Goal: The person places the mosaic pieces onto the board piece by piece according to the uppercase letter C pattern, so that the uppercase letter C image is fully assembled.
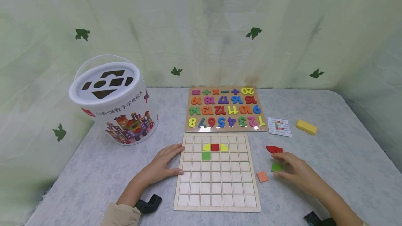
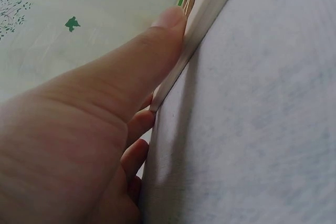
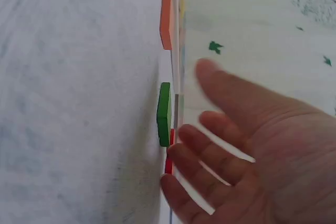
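Observation:
A wooden grid board lies flat on the table. In its upper cells sit a red square tile, a yellow curved tile on the left, another yellow curved tile on the right, and a green square tile below the left one. My left hand rests at the board's left edge, thumb against its side. Right of the board, my right hand hovers with parted fingers around a loose green square tile, holding nothing. Red tiles lie just beyond its fingertips.
An orange square tile lies beside the board's right edge. Behind stand a number puzzle board, a small pattern card and a yellow block. A large white bucket occupies the left back.

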{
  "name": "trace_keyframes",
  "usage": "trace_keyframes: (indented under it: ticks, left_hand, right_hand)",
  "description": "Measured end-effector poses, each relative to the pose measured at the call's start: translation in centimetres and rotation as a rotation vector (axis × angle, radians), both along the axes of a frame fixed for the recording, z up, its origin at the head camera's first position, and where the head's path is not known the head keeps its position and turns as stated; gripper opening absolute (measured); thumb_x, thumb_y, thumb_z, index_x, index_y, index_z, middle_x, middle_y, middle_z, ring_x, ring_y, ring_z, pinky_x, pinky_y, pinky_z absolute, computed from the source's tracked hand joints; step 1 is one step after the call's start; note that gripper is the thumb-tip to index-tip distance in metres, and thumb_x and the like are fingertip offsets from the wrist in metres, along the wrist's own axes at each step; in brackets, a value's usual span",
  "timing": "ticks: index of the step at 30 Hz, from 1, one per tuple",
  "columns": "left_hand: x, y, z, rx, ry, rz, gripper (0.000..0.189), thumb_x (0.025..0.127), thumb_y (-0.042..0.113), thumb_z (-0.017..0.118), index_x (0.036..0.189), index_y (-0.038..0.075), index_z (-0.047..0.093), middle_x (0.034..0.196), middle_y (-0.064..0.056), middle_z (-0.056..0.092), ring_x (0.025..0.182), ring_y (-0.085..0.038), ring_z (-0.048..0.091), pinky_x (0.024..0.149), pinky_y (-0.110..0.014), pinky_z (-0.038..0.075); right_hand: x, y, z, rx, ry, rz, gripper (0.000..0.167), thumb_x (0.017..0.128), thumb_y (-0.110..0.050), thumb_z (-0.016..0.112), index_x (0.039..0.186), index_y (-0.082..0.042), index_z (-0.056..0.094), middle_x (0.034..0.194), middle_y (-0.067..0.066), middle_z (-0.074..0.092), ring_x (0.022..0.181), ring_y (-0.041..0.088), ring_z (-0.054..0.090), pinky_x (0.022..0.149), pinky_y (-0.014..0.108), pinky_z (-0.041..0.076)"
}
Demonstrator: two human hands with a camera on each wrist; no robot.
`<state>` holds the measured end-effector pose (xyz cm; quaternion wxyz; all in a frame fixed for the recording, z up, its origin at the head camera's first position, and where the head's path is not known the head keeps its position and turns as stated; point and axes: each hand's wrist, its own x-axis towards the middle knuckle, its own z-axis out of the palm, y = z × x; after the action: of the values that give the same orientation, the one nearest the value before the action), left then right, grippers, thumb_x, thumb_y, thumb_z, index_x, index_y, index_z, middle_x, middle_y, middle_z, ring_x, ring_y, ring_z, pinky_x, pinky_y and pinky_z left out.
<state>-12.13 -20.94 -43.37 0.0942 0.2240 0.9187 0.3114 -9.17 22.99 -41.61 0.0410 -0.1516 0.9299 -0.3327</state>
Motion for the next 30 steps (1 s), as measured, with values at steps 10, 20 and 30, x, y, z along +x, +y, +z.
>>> trace_keyframes:
  ticks: [10,20,30]
  left_hand:
    - [0.1,0.0,0.0,0.002,0.001,-0.003,0.081,0.074,0.054,0.064,0.140,0.017,0.034,0.145,-0.003,0.026,0.132,-0.029,0.016,0.103,-0.054,0.013]
    - [0.0,-0.1,0.0,-0.003,0.001,0.000,0.081,0.073,0.054,0.063,0.140,0.018,0.034,0.145,-0.003,0.026,0.132,-0.028,0.017,0.103,-0.053,0.013]
    - [0.0,0.0,-0.1,-0.007,0.005,0.004,0.081,0.073,0.055,0.063,0.140,0.019,0.034,0.145,-0.002,0.026,0.132,-0.028,0.016,0.103,-0.053,0.012]
  right_hand:
    - [-0.4,0.7,-1.2,0.070,-0.066,-0.055,0.032,0.073,-0.019,0.075,0.101,-0.011,0.061,0.099,0.000,0.053,0.094,0.019,0.052,0.084,0.040,0.046]
    - [-0.5,0.0,0.1,0.019,-0.008,-0.037,0.034,0.074,-0.014,0.074,0.105,-0.008,0.060,0.097,-0.001,0.057,0.085,0.016,0.053,0.072,0.029,0.050]
    - [-1.0,-3.5,2.5,-0.145,0.121,0.079,0.027,0.080,-0.016,0.068,0.106,-0.012,0.061,0.101,-0.006,0.058,0.085,0.014,0.054,0.071,0.032,0.049]
